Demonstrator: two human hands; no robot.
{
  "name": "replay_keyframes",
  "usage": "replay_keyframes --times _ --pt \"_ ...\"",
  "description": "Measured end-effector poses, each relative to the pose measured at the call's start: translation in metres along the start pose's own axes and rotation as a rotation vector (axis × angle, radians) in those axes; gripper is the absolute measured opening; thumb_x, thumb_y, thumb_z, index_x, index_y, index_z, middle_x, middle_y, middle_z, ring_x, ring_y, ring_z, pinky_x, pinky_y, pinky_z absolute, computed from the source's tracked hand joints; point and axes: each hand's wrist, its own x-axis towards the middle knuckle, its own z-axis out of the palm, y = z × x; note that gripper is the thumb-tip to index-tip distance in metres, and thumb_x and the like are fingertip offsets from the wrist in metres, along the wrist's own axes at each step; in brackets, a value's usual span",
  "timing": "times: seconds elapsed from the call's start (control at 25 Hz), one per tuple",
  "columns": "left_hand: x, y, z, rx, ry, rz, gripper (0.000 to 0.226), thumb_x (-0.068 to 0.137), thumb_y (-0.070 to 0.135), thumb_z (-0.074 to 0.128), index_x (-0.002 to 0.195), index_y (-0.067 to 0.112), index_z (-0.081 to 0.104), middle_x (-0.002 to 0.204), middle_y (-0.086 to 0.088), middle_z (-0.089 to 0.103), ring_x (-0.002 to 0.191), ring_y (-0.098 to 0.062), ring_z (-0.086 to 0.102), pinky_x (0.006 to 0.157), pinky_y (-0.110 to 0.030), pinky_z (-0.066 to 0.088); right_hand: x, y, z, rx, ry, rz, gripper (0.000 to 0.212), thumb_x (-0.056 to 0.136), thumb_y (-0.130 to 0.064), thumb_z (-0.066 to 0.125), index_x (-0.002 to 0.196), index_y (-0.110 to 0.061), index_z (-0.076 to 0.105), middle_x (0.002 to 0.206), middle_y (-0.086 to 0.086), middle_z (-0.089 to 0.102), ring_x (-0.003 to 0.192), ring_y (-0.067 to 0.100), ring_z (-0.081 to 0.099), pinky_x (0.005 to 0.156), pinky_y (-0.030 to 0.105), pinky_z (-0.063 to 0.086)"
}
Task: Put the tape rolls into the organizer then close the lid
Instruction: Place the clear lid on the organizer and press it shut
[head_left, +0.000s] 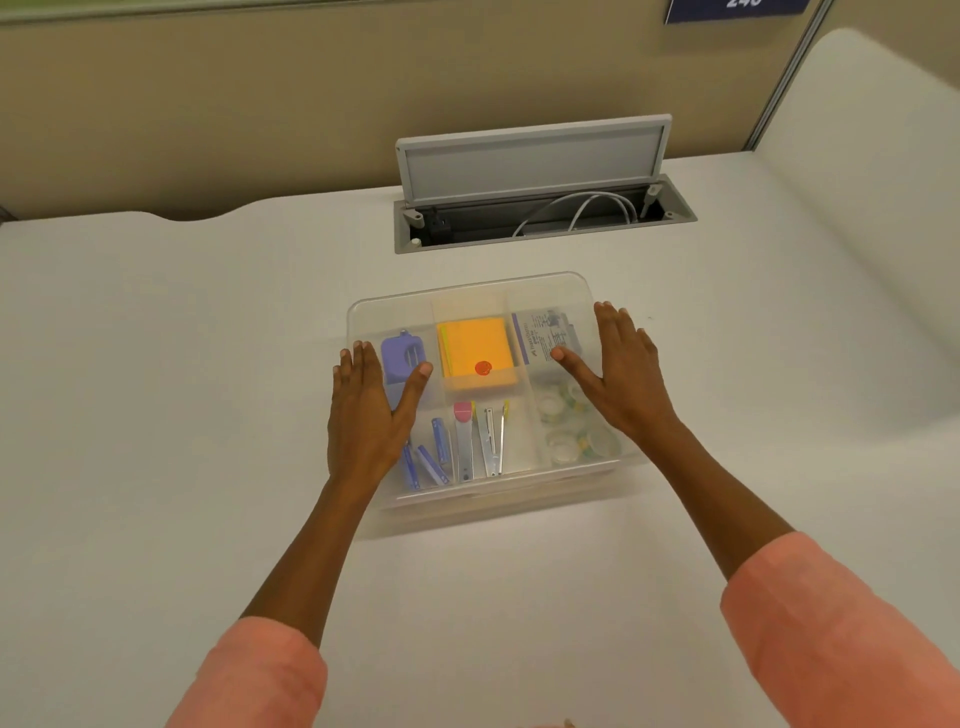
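Observation:
A clear plastic organizer (467, 291) sits on the white table, with its transparent lid lying over the top. Several tape rolls (563, 441) lie in the near right compartment, seen through the lid. My left hand (366, 410) rests flat on the left side of the lid, fingers spread. On the right side my right hand (618, 374) lies flat too, its thumb over a white packet. Neither hand holds anything.
Inside are orange sticky notes (475, 353), a purple sharpener (402, 353), blue batteries (428, 457) and metal clips (491, 441). Behind the box an open grey cable hatch (535, 208) with white cords is set into the table. A beige partition stands at the back.

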Motion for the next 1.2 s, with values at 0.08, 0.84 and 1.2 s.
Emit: replay_keyframes --times 0.08,0.84,1.2 --pt "0.001 -0.002 0.000 0.044 -0.011 0.024 0.075 0.089 0.053 0.033 0.143 0.010 0.006 0.156 -0.011 0.007 0.144 -0.025 0.002 0.116 -0.040 0.006 -0.006 -0.004 0.000 -0.085 0.021 -0.020 0.086 0.081 -0.065 0.031 0.144 -0.012 0.009 0.157 0.012 0.006 0.144 0.027 0.003 0.117 0.046 0.004" --pt "-0.025 -0.004 0.018 0.186 -0.052 0.196 0.104 0.064 0.080 -0.012 0.144 0.016 0.002 0.157 -0.006 0.002 0.144 -0.020 -0.002 0.114 -0.032 -0.004 -0.040 -0.014 0.019 -0.225 -0.017 0.014 0.085 0.081 -0.072 0.021 0.144 -0.016 0.010 0.157 0.010 0.007 0.145 0.025 0.001 0.118 0.044 0.008" --pt "-0.026 -0.001 0.016 0.130 -0.023 0.207 0.096 0.071 0.078 0.000 0.144 0.017 0.010 0.157 -0.005 0.006 0.144 -0.022 0.002 0.115 -0.034 0.003 -0.041 -0.018 0.017 -0.217 -0.019 0.013 0.085 0.079 -0.070 0.022 0.144 -0.016 0.011 0.157 0.010 0.007 0.144 0.027 0.001 0.117 0.044 0.006"
